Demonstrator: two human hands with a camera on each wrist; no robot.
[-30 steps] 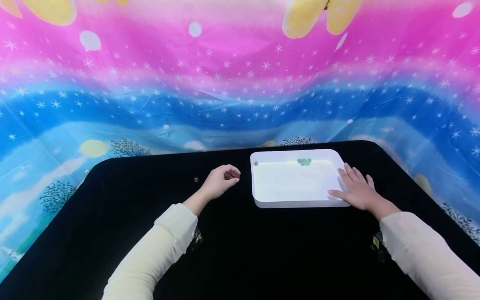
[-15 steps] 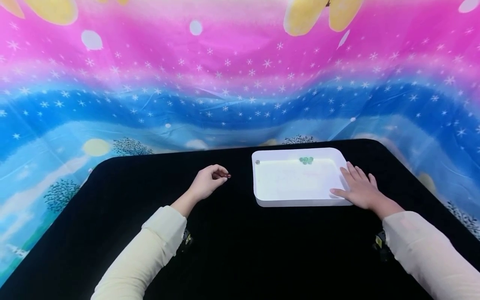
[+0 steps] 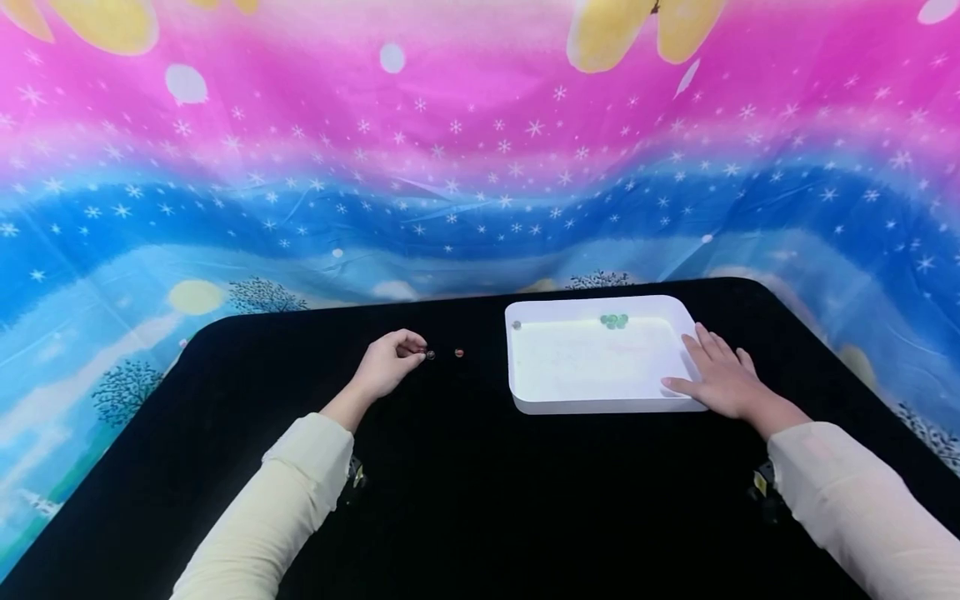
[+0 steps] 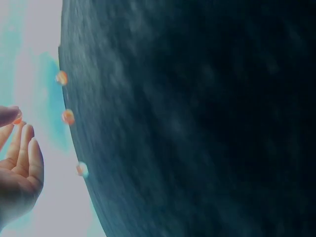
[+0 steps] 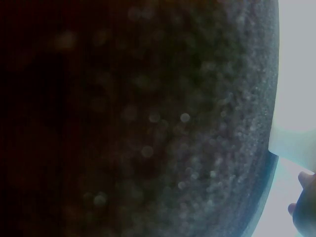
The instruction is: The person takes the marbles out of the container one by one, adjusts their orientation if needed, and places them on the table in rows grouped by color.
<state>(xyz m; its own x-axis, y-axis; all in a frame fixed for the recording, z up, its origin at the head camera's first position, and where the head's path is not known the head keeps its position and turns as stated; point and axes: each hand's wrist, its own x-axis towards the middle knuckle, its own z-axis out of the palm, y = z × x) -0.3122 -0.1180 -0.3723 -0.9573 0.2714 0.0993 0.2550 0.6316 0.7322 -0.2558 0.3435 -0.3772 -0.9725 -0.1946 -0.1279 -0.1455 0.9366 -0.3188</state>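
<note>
My left hand (image 3: 388, 363) is left of the white tray, low over the black cloth. In the left wrist view its thumb and a finger pinch an orange marble (image 4: 18, 118). Just off those fingertips lies a clear-looking marble (image 3: 431, 355), and a red-orange marble (image 3: 459, 353) is further right, towards the tray. Three loose marbles show in a row in the left wrist view, the lowest a whitish-orange marble (image 4: 82, 170). My right hand (image 3: 716, 379) lies spread over the right rim of the white tray (image 3: 600, 407), fingers straight.
Inside the tray, a cluster of green marbles (image 3: 613, 321) sits by the back wall, and a single greyish marble (image 3: 517, 325) in the back left corner. The black cloth (image 3: 525, 500) covers the table. A printed curtain (image 3: 420, 167) hangs behind its far edge.
My left hand has moved left, away from the tray. A red-orange marble now lies on the cloth where its fingertips were half a second ago. The right hand stays on the tray.
</note>
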